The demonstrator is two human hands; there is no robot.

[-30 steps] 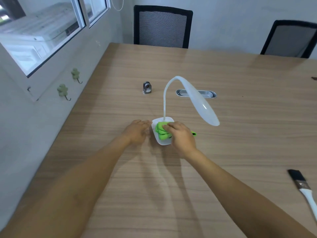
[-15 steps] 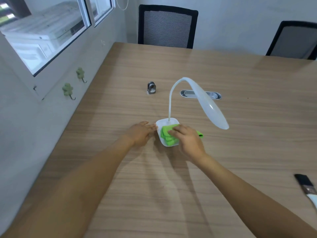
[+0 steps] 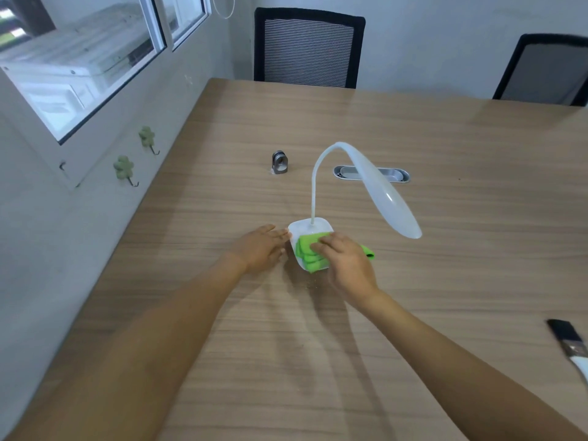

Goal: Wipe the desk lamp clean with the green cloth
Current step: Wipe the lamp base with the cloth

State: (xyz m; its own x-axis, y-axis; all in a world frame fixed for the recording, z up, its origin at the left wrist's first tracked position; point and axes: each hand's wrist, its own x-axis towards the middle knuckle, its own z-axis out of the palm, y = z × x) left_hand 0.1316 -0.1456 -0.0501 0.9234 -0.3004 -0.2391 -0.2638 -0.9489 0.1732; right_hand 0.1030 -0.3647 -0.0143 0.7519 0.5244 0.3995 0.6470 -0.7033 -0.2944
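Note:
A white desk lamp (image 3: 378, 186) stands mid-table on a wooden table (image 3: 445, 281), its thin neck arching up and its long head drooping to the right. The folded green cloth (image 3: 307, 251) lies on the lamp's square base (image 3: 302, 226). My right hand (image 3: 346, 265) presses flat on the cloth, fingers pointing left, and covers much of it; a green corner sticks out to the right. My left hand (image 3: 261, 249) rests on the table with its fingertips against the left edge of the base, holding nothing.
A small metal clip-like object (image 3: 280, 162) stands behind the lamp on the left, and an oval cable grommet (image 3: 391, 175) is set in the table. A paintbrush (image 3: 572, 348) lies at the right edge. Two black chairs (image 3: 307, 47) stand at the far side; a wall with hooks runs along the left.
My right hand has slid the cloth slightly toward me over the lamp base. The left hand stays against the base. The camera view has shifted a little.

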